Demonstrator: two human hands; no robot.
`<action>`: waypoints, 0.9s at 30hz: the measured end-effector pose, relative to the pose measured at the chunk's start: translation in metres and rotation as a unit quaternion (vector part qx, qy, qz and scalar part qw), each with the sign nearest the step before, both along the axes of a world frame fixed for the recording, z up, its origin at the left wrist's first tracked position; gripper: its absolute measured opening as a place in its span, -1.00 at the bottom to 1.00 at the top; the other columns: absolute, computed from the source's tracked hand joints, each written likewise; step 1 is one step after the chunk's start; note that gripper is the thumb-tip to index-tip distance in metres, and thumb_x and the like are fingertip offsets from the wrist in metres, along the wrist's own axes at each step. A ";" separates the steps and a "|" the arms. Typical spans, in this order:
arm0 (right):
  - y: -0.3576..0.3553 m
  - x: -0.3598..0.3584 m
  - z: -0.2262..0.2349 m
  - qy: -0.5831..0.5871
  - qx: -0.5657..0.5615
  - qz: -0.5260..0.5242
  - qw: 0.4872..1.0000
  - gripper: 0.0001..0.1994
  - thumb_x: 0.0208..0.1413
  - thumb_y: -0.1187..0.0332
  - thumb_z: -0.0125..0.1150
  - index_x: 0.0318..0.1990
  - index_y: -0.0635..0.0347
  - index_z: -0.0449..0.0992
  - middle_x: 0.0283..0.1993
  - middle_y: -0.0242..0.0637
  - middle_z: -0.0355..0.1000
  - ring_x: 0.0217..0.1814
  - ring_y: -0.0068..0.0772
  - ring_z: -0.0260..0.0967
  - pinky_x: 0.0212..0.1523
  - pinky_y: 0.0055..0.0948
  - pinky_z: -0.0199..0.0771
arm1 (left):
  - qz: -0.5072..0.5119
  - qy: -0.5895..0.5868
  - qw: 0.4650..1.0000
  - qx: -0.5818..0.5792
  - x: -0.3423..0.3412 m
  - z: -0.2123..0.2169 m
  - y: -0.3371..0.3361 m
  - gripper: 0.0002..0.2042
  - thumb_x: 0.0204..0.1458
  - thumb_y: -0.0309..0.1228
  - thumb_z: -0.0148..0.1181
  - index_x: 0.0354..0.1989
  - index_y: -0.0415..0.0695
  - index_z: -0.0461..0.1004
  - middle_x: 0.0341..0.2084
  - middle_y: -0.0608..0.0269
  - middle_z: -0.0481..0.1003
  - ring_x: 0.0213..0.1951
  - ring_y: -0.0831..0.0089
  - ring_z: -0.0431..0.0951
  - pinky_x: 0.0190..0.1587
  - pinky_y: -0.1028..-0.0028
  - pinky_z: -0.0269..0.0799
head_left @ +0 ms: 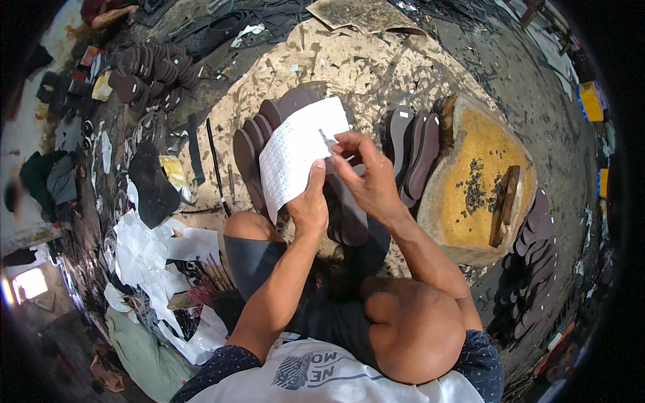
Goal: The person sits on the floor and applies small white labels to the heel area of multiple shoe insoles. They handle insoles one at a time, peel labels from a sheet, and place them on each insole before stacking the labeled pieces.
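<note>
Shirt [366,377] nearest; left hand [311,207] grips paper's [292,149] edge; mat [269,79] open beyond.

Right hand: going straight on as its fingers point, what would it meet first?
Beyond the small grey piece at its fingertips, probably the white sheet, though depth there is unclear.

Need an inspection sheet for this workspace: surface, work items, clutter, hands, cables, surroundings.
Surface: tan floor sheet, heavily dark-marked.
Work items: white sheet with small printed rows, held above brown soles; wooden block at right bears small dark bits and a wooden bar.
Clutter: crumpled white paper at left.
Hands: left hand grips the white sheet's lower right edge; right hand near its right edge, grip unclear.
Cables: none identifiable.
Surroundings: sole pile and person's arm, upper left.
</note>
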State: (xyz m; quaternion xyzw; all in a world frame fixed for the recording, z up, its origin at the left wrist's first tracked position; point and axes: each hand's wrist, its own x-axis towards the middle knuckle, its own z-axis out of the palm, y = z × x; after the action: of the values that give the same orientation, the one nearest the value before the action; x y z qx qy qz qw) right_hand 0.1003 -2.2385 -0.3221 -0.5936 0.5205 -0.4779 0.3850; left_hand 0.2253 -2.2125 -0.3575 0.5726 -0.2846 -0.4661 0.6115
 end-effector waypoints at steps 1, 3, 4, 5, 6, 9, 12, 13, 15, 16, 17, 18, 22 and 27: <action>0.001 0.001 -0.002 0.029 -0.035 0.002 0.999 -0.64 0.23 0.51 0.36 0.16 0.22 0.47 -0.15 -0.22 0.57 -0.14 -0.42 0.56 -0.13 -0.40 0.57 | -0.006 0.005 1.000 0.008 -0.003 0.004 0.001 -0.63 0.27 -0.51 0.30 0.21 -0.31 0.45 0.05 0.22 0.53 -0.04 0.47 0.53 -0.01 0.46 0.47; 0.002 -0.003 -0.006 0.108 -0.061 0.008 0.992 -0.54 0.23 0.52 0.35 0.26 0.21 0.38 -0.15 -0.20 0.59 -0.11 -0.31 0.60 -0.11 -0.36 0.58 | -0.017 0.015 0.999 0.025 -0.008 0.012 0.003 -0.62 0.28 -0.51 0.29 0.23 -0.32 0.42 0.09 0.20 0.51 0.08 0.42 0.50 0.17 0.39 0.42; 0.003 -0.002 -0.006 0.128 -0.070 0.013 0.989 -0.53 0.23 0.52 0.35 0.27 0.21 0.37 -0.15 -0.20 0.59 -0.11 -0.31 0.60 -0.11 -0.36 0.58 | -0.013 0.020 1.000 0.019 -0.007 0.008 0.004 -0.62 0.29 -0.49 0.28 0.23 -0.32 0.42 0.09 0.19 0.51 0.08 0.41 0.51 0.18 0.38 0.43; 0.003 -0.001 -0.007 0.149 -0.080 0.018 0.985 -0.52 0.23 0.53 0.35 0.27 0.21 0.37 -0.15 -0.20 0.59 -0.10 -0.31 0.59 -0.11 -0.36 0.58 | -0.008 0.024 1.000 0.013 -0.007 0.003 0.004 -0.63 0.30 -0.47 0.27 0.23 -0.32 0.42 0.09 0.18 0.51 0.09 0.40 0.51 0.18 0.37 0.44; 0.003 0.001 -0.006 0.138 -0.060 0.023 0.988 -0.53 0.22 0.52 0.35 0.26 0.22 0.37 -0.15 -0.19 0.58 -0.12 -0.30 0.59 -0.13 -0.35 0.59 | -0.002 0.029 1.000 0.007 -0.007 -0.001 0.006 -0.63 0.32 -0.45 0.26 0.23 -0.32 0.42 0.09 0.17 0.52 0.09 0.39 0.52 0.19 0.36 0.45; -0.001 -0.008 -0.011 0.060 0.021 -0.002 0.998 -0.55 0.23 0.52 0.33 0.24 0.25 0.34 -0.16 -0.21 0.58 -0.14 -0.35 0.58 -0.13 -0.37 0.59 | 0.013 0.199 0.977 0.079 -0.007 -0.001 0.018 -0.56 0.32 -0.37 0.27 0.29 -0.27 0.37 0.12 0.13 0.49 0.13 0.39 0.51 0.15 0.40 0.47; -0.038 -0.052 -0.039 -0.082 0.134 -0.063 0.986 -0.53 0.29 0.53 0.30 0.26 0.30 0.25 -0.16 -0.29 0.57 -0.07 -0.48 0.55 -0.04 -0.46 0.54 | -0.234 -0.131 0.951 0.152 0.005 -0.038 0.077 -0.44 0.40 -0.08 0.07 0.27 -0.40 0.41 0.22 -0.05 0.48 0.22 0.00 0.47 0.38 0.15 0.24; -0.047 -0.065 -0.050 -0.098 0.173 -0.058 0.978 -0.52 0.29 0.52 0.30 0.27 0.31 0.23 -0.16 -0.29 0.57 -0.07 -0.51 0.53 -0.03 -0.50 0.53 | -0.308 -0.292 0.902 0.076 -0.002 -0.041 0.088 -0.47 0.38 -0.12 0.07 0.26 -0.38 0.42 0.17 -0.16 0.50 0.22 -0.08 0.46 0.37 0.11 0.22; -0.058 -0.066 -0.075 -0.120 0.215 -0.013 0.969 -0.50 0.28 0.51 0.33 0.27 0.31 0.22 -0.16 -0.27 0.56 -0.08 -0.51 0.53 -0.04 -0.51 0.51 | -0.370 -0.321 0.871 -0.031 -0.019 -0.070 0.103 -0.54 0.36 -0.18 0.09 0.21 -0.34 0.47 0.10 -0.24 0.52 0.14 -0.18 0.48 0.29 0.01 0.28; -0.062 -0.068 -0.090 -0.129 0.237 0.006 0.963 -0.49 0.27 0.50 0.34 0.27 0.31 0.22 -0.15 -0.27 0.56 -0.08 -0.52 0.53 -0.04 -0.52 0.50 | -0.375 -0.328 0.867 -0.032 -0.024 -0.083 0.102 -0.57 0.34 -0.21 0.12 0.18 -0.35 0.49 0.07 -0.25 0.53 0.11 -0.21 0.49 0.27 -0.02 0.29; -0.063 -0.067 -0.101 -0.095 0.249 0.025 0.964 -0.49 0.27 0.50 0.35 0.27 0.31 0.22 -0.15 -0.26 0.56 -0.08 -0.51 0.53 -0.04 -0.52 0.50 | -0.380 -0.336 0.861 -0.031 -0.028 -0.087 0.100 -0.59 0.33 -0.24 0.14 0.14 -0.35 0.51 0.05 -0.27 0.54 0.09 -0.23 0.49 0.24 -0.04 0.31; -0.064 -0.064 -0.112 -0.060 0.261 0.044 0.962 -0.49 0.27 0.50 0.35 0.26 0.31 0.22 -0.15 -0.26 0.56 -0.07 -0.50 0.53 -0.04 -0.51 0.50 | -0.356 -0.356 0.862 -0.066 -0.026 -0.090 0.102 -0.62 0.31 -0.28 0.16 0.11 -0.35 0.53 0.04 -0.26 0.55 0.08 -0.24 0.50 0.24 -0.05 0.31; -0.057 -0.040 -0.119 0.013 0.299 0.094 0.949 -0.49 0.25 0.47 0.39 0.23 0.31 0.23 -0.19 -0.22 0.55 -0.12 -0.43 0.53 -0.07 -0.43 0.51 | -0.312 -0.432 0.837 -0.129 -0.010 -0.090 0.104 -0.58 0.24 -0.37 0.19 0.16 -0.43 0.48 0.13 -0.37 0.48 0.18 -0.36 0.43 0.32 -0.16 0.23; -0.048 -0.024 -0.139 0.310 0.012 0.044 0.950 -0.35 0.11 0.43 0.52 0.24 0.31 0.22 -0.12 -0.04 0.40 -0.06 -0.34 0.43 -0.14 -0.29 0.52 | -0.259 -0.573 0.730 -0.266 -0.001 -0.101 0.111 -0.60 0.21 -0.44 0.21 0.12 -0.49 0.46 0.09 -0.41 0.49 0.14 -0.41 0.45 0.29 -0.18 0.26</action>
State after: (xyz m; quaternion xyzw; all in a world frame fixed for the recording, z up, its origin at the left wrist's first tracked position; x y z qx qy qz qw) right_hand 0.0767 -2.2860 -0.4609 -0.7302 0.5931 -0.2473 0.2323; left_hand 0.2242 -2.1019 -0.4587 0.4489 -0.8308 -0.0951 0.3150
